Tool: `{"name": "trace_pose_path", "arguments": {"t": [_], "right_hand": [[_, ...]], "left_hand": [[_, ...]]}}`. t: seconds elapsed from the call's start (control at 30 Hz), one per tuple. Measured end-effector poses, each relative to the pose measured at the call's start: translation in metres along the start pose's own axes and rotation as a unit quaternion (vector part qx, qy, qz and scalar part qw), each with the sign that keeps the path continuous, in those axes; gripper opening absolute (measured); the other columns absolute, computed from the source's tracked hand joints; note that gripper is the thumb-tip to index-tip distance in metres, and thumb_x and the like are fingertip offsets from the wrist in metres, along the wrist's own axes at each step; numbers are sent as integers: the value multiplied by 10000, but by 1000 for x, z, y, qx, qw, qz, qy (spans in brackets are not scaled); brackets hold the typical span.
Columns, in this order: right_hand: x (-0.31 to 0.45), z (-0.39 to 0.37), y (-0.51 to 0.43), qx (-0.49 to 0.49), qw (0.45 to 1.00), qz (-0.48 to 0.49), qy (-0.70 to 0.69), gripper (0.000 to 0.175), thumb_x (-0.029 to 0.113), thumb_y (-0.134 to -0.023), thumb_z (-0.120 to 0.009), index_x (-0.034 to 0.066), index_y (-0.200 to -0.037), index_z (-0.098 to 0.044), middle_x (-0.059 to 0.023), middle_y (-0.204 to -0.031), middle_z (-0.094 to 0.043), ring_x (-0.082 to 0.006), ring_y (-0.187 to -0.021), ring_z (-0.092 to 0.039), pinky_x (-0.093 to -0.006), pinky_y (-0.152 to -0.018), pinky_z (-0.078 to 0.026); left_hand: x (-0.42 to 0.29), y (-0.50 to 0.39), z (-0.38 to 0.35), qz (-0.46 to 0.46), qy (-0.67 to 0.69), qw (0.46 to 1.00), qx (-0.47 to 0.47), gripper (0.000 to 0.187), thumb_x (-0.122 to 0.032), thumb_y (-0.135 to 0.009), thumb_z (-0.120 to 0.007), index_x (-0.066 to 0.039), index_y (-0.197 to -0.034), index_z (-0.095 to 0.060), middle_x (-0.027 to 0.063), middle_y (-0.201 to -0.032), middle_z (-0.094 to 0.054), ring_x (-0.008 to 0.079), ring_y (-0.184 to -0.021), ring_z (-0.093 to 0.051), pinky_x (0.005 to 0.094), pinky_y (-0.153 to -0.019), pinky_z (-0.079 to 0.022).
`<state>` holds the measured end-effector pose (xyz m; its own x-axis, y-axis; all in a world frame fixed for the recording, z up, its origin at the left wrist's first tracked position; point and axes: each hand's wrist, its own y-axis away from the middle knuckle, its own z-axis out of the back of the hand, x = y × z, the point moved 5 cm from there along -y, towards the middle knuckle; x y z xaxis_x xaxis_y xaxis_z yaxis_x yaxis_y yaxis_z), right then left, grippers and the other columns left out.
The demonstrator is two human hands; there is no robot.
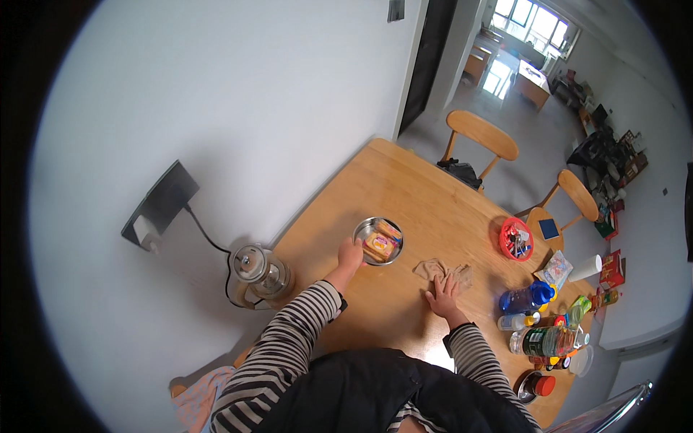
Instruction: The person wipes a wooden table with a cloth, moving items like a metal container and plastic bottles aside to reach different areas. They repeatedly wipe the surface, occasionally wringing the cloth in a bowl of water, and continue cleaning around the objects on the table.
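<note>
My left hand (352,254) grips the near left rim of a round steel bowl (401,253) that holds several packaged snacks (379,245). Right of the bowl, a crumpled tan cloth (431,269) lies on the wooden table (379,303). My right hand (445,295) rests on the cloth's near edge with its fingers spread; whether it pinches any of the fabric cannot be told.
A glass electric kettle (265,273) stands by the wall at left, its cord running to a socket. Along the right side are a red basket (502,249) of small items, a blue bottle (522,299), a large clear bottle (541,341) and a red-lidded jar (544,385). Chairs stand beyond.
</note>
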<state>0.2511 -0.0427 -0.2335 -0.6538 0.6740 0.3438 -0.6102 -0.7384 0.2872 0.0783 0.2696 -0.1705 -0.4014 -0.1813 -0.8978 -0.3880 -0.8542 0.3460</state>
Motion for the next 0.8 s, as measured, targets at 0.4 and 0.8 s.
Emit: {"name": "trace_pose_path", "arguments": {"t": [0.4, 0.8], "right_hand": [[-36, 33, -82, 5, 999, -31, 19, 771, 581, -942, -470, 164, -1543, -226, -351, -1561, 28, -538, -1437, 59, -618, -1153, -1], [-54, 82, -176, -64, 991, -112, 43, 726, 589, -941, -469, 202, -1529, -292, -297, -1583, -53, -535, -1439, -5, -595, -1167, -40]], "left_hand": [[23, -28, -64, -129, -218, 961, 111, 328, -287, -977, -481, -27, -1090, -644, 222, -1045, -646, 384, -992, -615, 481, -851, -492], [-2, -33, -82, -242, -190, 937, 166, 305, -281, -945, -575, -33, -1095, -668, 190, -1025, -561, 358, -898, -590, 437, -812, -488]]}}
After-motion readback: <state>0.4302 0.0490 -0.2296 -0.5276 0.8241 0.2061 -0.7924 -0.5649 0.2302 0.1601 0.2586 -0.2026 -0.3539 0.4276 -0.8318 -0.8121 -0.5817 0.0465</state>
